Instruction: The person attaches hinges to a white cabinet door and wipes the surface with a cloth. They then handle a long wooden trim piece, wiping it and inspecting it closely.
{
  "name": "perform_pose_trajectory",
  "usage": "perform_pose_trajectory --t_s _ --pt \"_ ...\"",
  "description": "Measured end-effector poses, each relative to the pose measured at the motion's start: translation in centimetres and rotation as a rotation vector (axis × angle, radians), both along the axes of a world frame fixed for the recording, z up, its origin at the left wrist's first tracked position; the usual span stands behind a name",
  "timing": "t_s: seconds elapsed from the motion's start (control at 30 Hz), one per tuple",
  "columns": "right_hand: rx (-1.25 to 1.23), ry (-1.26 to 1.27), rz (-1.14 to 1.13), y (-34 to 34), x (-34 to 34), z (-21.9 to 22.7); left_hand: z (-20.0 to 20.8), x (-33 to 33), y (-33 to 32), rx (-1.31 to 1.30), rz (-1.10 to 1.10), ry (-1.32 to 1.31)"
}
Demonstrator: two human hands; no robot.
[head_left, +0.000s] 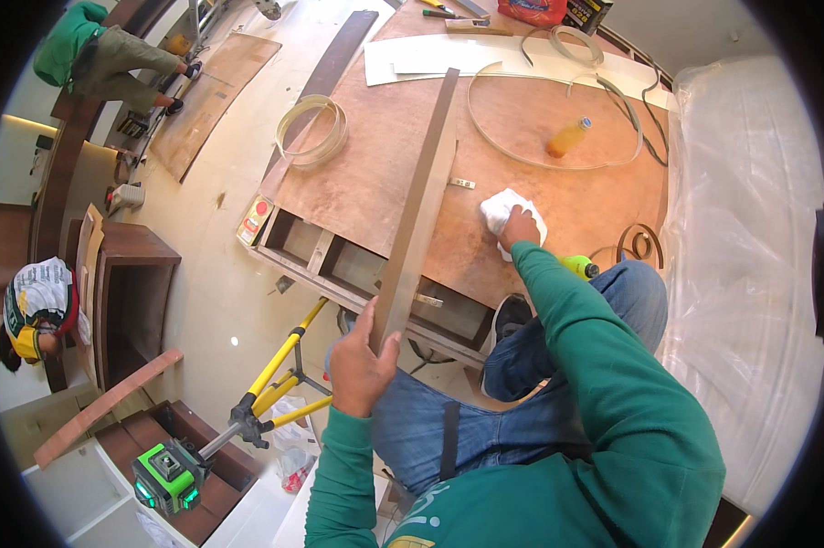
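Note:
My left hand (362, 365) grips the near end of a long, narrow brown board (423, 192), thumb on one side and fingers on the other. The board reaches away across a reddish plywood worktop (366, 173). Two metal cabinet hinges, a farther one (462, 184) and a nearer one (428, 300), stick out along its right side. To the right of the board, my right hand (522, 226) is closed on a bunched white cloth (498, 210) at the worktop. Beyond the cloth stands a small bottle of amber liquid (564, 140).
Coils of edge banding lie left (293, 137) and far right (572, 167). A tin (255, 219) stands at the left corner. A green laser level (167, 475) sits by a yellow tripod (275, 365). Plastic-wrapped padding (732, 256) borders the right. Two other people work at left.

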State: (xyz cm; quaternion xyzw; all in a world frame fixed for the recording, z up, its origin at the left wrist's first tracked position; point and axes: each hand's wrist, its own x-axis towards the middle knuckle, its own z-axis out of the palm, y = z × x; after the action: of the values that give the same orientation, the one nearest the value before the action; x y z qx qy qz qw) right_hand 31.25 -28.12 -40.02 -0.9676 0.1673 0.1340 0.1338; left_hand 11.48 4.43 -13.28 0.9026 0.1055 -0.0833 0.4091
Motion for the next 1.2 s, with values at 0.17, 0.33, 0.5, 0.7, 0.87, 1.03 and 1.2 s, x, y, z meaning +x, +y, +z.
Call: perform_pose_trajectory --t_s 0.17,0.33,0.5,0.7,0.87,1.03,1.2 --pt "0.298 -0.347 -0.393 0.1 2.1 7.8 -1.1 -2.4 -1.4 -0.028 -0.006 -0.049" --pt "0.447 -0.649 -0.053 5.7 -3.2 24.0 -2.7 -4.2 -3.7 -0.037 0.087 -0.146" --pt "0.33 -0.455 0.534 12.7 -15.9 27.3 -3.5 -4.4 -4.2 -0.004 0.134 -0.088" --pt "0.424 -0.607 0.379 17.3 -19.2 25.0 -4.7 -3.8 -3.9 0.05 0.044 -0.033" --pt "0.62 -0.45 0.255 18.5 -16.9 24.4 -4.9 -4.1 -3.1 0.077 0.016 -0.025" --pt "0.541 -0.485 0.28 18.4 -12.2 23.6 -4.3 -3.8 -2.0 0.036 0.026 -0.043" --pt "0.457 -0.449 0.313 20.1 -7.2 22.7 -4.1 -3.2 0.7 -0.033 0.076 -0.02"
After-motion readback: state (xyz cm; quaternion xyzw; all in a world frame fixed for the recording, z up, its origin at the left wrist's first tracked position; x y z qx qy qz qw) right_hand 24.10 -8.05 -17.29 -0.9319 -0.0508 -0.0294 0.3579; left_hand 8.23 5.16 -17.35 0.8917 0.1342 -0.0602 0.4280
